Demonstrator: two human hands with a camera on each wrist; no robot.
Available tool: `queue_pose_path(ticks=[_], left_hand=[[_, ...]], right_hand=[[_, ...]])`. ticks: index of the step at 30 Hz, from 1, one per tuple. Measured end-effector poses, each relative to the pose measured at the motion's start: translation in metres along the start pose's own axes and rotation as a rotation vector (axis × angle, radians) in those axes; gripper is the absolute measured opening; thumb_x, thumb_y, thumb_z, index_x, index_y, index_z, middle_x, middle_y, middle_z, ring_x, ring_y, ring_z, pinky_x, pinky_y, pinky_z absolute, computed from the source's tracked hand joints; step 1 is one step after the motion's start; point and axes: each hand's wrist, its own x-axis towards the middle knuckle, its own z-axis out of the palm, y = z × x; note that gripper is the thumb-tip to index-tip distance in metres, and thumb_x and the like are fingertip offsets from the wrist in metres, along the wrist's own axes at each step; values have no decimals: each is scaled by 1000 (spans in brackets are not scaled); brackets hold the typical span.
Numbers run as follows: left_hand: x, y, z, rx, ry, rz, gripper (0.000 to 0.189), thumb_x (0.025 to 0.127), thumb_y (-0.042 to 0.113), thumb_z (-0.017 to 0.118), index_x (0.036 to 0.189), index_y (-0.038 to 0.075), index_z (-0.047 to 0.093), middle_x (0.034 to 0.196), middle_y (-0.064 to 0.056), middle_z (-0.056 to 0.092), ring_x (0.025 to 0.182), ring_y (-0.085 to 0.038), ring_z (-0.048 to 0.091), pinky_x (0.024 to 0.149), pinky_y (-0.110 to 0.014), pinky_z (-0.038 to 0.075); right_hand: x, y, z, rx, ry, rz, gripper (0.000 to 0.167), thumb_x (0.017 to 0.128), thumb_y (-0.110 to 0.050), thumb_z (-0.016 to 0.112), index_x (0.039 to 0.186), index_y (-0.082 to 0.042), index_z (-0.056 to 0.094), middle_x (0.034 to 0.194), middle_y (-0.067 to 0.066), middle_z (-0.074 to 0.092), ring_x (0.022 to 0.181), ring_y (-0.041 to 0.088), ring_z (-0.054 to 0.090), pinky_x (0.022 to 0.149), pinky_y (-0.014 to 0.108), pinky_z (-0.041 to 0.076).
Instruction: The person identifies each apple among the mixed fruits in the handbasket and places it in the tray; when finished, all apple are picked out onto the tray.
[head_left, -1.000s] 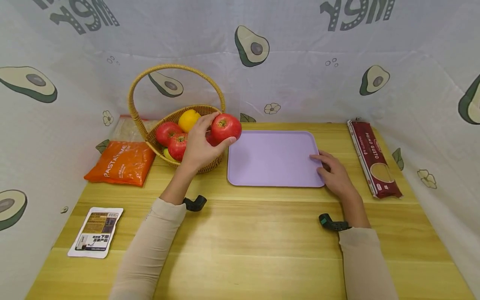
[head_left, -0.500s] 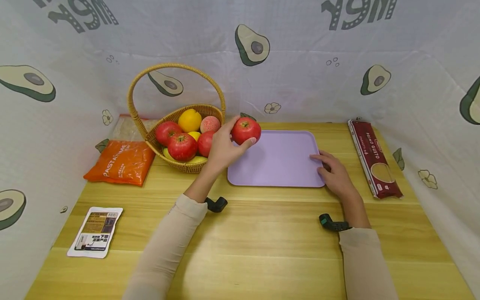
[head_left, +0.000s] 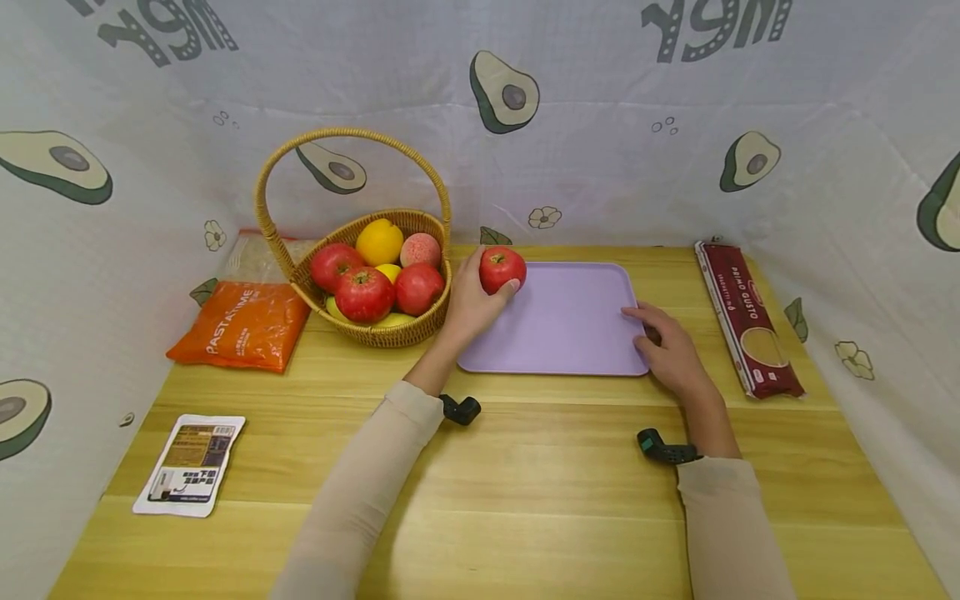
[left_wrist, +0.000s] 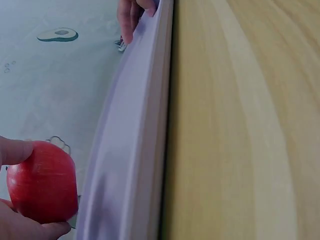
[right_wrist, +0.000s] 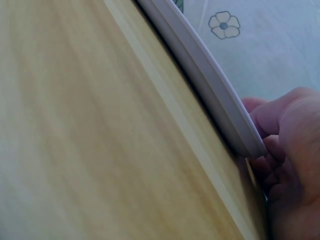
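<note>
- Nearest you, the white pouch lies flat on your left, well apart from your hands.
- Your right hand grips the right edge of the purple tray, thumb and finger hooked over it; a sideways push or tug there could make the tray skid.
- Your left hand pinches the red apple between thumb and fingers, over the tray's left end and apparently just clear of it. If your fingertips loosen unevenly, its smooth skin could slip and its round shape roll.
- The apple's stem end faces up; it is squat, with no clear long axis. The tray's long axis runs left to right.
- Farther left, the wicker basket holds fruit just beside the tray; a wide-swinging left wrist could knock it.
</note>
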Motion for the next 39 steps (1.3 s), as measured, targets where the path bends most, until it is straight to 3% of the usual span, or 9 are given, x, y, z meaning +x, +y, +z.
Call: queue_pose_path(ticks=[7, 14, 21, 29, 39], left_hand=[[13, -10, 11, 5, 26, -40, 82, 92, 31, 77, 160, 14, 35, 159, -11, 43, 145, -30, 43, 122, -49, 37], [24, -22, 19, -3, 52, 3, 83, 90, 33, 80, 159, 15, 38, 155, -11, 47, 143, -30, 46, 120, -49, 39], [25, -26, 21, 76, 11, 30, 87, 88, 39, 81, 160, 20, 36, 157, -10, 46, 145, -30, 44, 121, -50, 38], [15, -22, 11, 47, -43, 25, 96, 86, 42, 82, 162, 17, 30, 164, -11, 37, 150, -31, 38, 122, -54, 34], [-17, 8, -24, -84, -143, 6, 92, 87, 49, 79, 160, 17, 33, 159, -10, 44, 144, -30, 47, 118, -53, 40]], right_hand=[[0, -1, 0, -13, 7, 1, 47, 101, -3, 49, 148, -5, 54, 165, 26, 31, 147, 52, 34, 114, 69, 33], [1, 0, 1, 7, 10, -19, 47, 100, -1, 50, 147, -4, 55, 163, 28, 32, 147, 53, 32, 115, 71, 30], [1, 1, 0, -12, 8, -14, 47, 101, -2, 49, 149, -1, 52, 164, 26, 31, 150, 52, 29, 118, 69, 28], [0, 2, 0, -16, 4, -11, 49, 102, -5, 49, 151, 1, 47, 165, 26, 30, 151, 51, 27, 120, 67, 25], [-1, 1, 0, -9, 14, -17, 49, 102, -4, 50, 151, 1, 48, 165, 26, 31, 151, 51, 28, 119, 67, 26]])
